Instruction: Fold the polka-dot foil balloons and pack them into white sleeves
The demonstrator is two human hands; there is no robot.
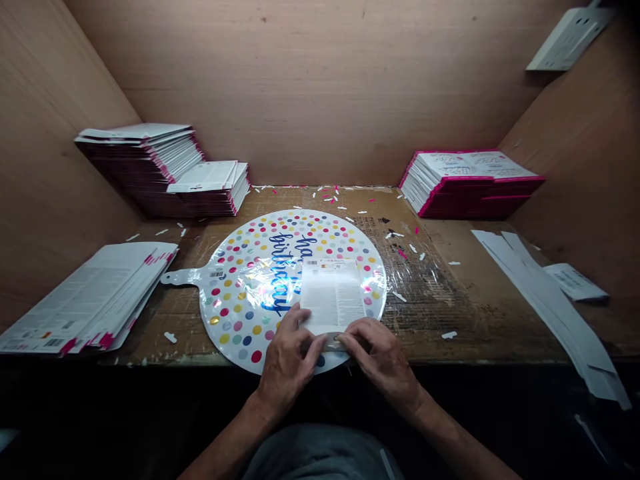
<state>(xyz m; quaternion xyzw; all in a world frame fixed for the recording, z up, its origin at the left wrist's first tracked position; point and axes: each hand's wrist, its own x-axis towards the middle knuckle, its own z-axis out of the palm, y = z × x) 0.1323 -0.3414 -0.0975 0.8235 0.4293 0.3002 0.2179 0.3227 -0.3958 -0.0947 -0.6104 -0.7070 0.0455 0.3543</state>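
Observation:
A round white foil balloon [240, 280] with coloured dots and blue "happy birthday" lettering lies flat, its tail pointing left. On top of its right part is a white printed card [333, 300] with small text and a barcode. My left hand [290, 350] is closed at the card's lower left edge, thumb pressed near a small greyish tab [333, 340]. Pinching the same lower edge from the other side is my right hand [383, 357]. What lies under my fingertips is partly hidden.
Stacks of pink-edged cards stand at the back left [135, 167] and back right [475, 190]. More cards [95, 287] lie front left. White strips [555, 307] hang over the right front edge. Small paper scraps [394, 235] dot the cardboard-covered table [430, 287]. Wooden walls enclose it.

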